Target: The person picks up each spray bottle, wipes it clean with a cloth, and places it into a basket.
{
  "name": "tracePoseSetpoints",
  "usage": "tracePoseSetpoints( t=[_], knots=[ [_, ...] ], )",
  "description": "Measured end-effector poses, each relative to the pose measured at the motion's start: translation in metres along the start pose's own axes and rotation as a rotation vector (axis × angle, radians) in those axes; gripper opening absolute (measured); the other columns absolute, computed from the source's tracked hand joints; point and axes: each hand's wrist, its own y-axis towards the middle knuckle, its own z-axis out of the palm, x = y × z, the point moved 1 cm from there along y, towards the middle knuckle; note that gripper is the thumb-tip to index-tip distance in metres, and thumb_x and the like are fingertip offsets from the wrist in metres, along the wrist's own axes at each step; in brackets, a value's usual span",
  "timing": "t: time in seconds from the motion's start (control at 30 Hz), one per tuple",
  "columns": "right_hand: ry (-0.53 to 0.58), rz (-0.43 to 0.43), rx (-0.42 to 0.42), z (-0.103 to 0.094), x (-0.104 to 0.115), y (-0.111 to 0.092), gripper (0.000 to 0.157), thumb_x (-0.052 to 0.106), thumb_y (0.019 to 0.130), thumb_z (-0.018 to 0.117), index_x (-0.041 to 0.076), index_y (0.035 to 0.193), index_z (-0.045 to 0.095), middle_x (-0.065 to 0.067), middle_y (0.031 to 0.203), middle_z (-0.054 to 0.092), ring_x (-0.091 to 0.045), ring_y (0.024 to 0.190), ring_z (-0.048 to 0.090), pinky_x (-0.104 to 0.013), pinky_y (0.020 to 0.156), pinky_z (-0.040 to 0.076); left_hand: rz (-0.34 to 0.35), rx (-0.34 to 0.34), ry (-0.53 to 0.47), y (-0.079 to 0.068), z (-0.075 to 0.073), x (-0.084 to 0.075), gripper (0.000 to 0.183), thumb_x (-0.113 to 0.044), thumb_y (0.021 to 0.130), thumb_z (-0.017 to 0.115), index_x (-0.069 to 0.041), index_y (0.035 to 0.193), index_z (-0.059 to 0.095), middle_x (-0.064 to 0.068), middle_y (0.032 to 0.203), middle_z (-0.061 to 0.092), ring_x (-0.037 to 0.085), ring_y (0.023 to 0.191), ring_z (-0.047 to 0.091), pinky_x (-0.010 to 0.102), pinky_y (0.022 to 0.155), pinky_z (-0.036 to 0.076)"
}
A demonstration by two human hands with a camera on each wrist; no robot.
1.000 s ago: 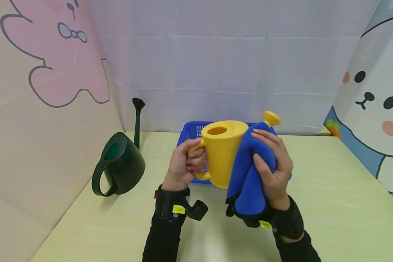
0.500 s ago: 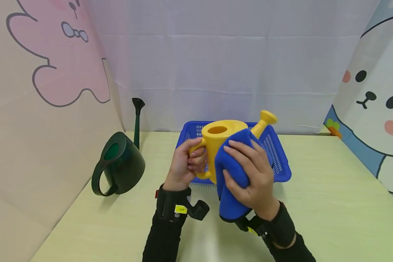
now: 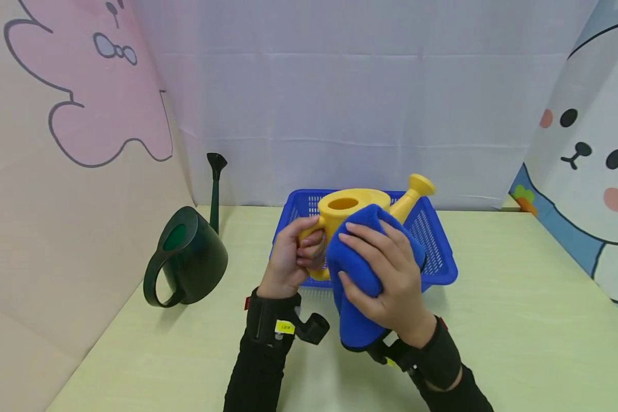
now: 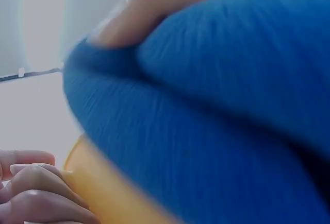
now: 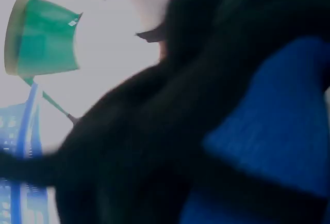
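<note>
In the head view, the right hand (image 3: 391, 277) has brought the blue cloth (image 3: 360, 272) across from the spout side of the yellow watering can (image 3: 373, 198) to the front of its body, a little closer to the handle (image 3: 310, 230). The spout (image 3: 405, 206), largely covered a second ago, now shows bare, so contact appears to have passed to the body. The right hand holds the cloth bunched between its thumb and half-spread, bent fingers. The left hand (image 3: 287, 263) stays curled closely round the handle, keeping the can raised, seen against the blue basket (image 3: 445, 269) on the desk (image 3: 520, 297). The green watering can (image 3: 203, 266) stands unmoved at the left.

In the left wrist view, cloth hides most of the yellow body; curled fingers show beside it.

In the right wrist view, dark blur covers the middle; the right hand's grip cannot be told there.
</note>
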Motion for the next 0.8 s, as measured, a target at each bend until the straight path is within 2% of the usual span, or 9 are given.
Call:
tracePoseSetpoints(
  t=[0.1, 0.2, 0.33, 0.43, 0.53, 0.7, 0.8],
  knots=[
    [0.160, 0.133, -0.108, -0.007, -0.009, 0.001, 0.038, 0.028, 0.080, 0.054, -0.004, 0.099, 0.062, -0.018, 0.107, 0.061, -0.030, 0.103, 0.053, -0.035, 0.094, 0.041, 0.016, 0.007, 0.016, -0.001, -0.001, -0.001, 0.041, -0.021, 0.093, 0.026, -0.017, 0.053, 0.031, -0.010, 0.041, 0.031, 0.005, 0.034, 0.024, 0.021, 0.038, 0.012],
    [0.313, 0.287, -0.185, -0.015, -0.017, 0.002, 0.033, 0.015, 0.078, 0.050, -0.007, 0.102, 0.059, -0.013, 0.112, 0.060, -0.030, 0.104, 0.052, -0.031, 0.092, 0.043, 0.013, 0.012, 0.005, -0.002, -0.001, -0.003, 0.041, -0.020, 0.093, 0.026, -0.018, 0.053, 0.032, -0.011, 0.041, 0.032, 0.006, 0.035, 0.025, 0.024, 0.040, 0.010],
    [0.445, 0.501, -0.196, -0.022, -0.024, 0.002, 0.035, 0.003, 0.079, 0.042, -0.004, 0.110, 0.057, -0.003, 0.117, 0.058, -0.028, 0.110, 0.048, -0.029, 0.093, 0.041, 0.006, 0.008, 0.002, -0.003, -0.002, -0.003, 0.041, -0.020, 0.094, 0.026, -0.018, 0.053, 0.034, -0.011, 0.042, 0.034, 0.006, 0.035, 0.027, 0.024, 0.041, 0.011],
    [0.440, 0.570, -0.174, -0.023, -0.027, 0.001, 0.036, 0.003, 0.081, 0.042, -0.002, 0.114, 0.055, -0.001, 0.118, 0.057, -0.027, 0.112, 0.047, -0.029, 0.094, 0.040, 0.008, 0.000, 0.001, -0.003, -0.002, -0.003, 0.041, -0.021, 0.094, 0.026, -0.017, 0.053, 0.033, -0.010, 0.042, 0.033, 0.006, 0.035, 0.027, 0.023, 0.040, 0.012],
    [0.329, 0.509, -0.160, -0.020, -0.027, 0.001, 0.036, 0.005, 0.079, 0.045, -0.003, 0.113, 0.055, -0.006, 0.117, 0.058, -0.027, 0.110, 0.049, -0.030, 0.094, 0.041, 0.013, -0.012, 0.011, -0.001, -0.003, -0.002, 0.041, -0.021, 0.094, 0.026, -0.017, 0.054, 0.032, -0.010, 0.042, 0.033, 0.007, 0.035, 0.026, 0.023, 0.040, 0.013],
    [0.104, 0.286, -0.165, -0.013, -0.021, 0.000, 0.036, 0.022, 0.079, 0.052, -0.002, 0.104, 0.061, -0.018, 0.111, 0.059, -0.029, 0.105, 0.051, -0.033, 0.094, 0.040, 0.019, -0.024, 0.026, 0.001, -0.002, 0.000, 0.040, -0.020, 0.093, 0.027, -0.017, 0.053, 0.031, -0.010, 0.041, 0.032, 0.006, 0.035, 0.025, 0.022, 0.039, 0.012],
    [0.004, 0.148, -0.134, -0.006, -0.014, -0.001, 0.040, 0.033, 0.081, 0.052, -0.001, 0.101, 0.063, -0.019, 0.107, 0.061, -0.031, 0.105, 0.051, -0.039, 0.096, 0.038, 0.010, -0.021, 0.035, 0.002, 0.000, 0.002, 0.039, -0.021, 0.093, 0.028, -0.017, 0.054, 0.031, -0.010, 0.042, 0.032, 0.005, 0.035, 0.025, 0.020, 0.038, 0.014]
  ],
)
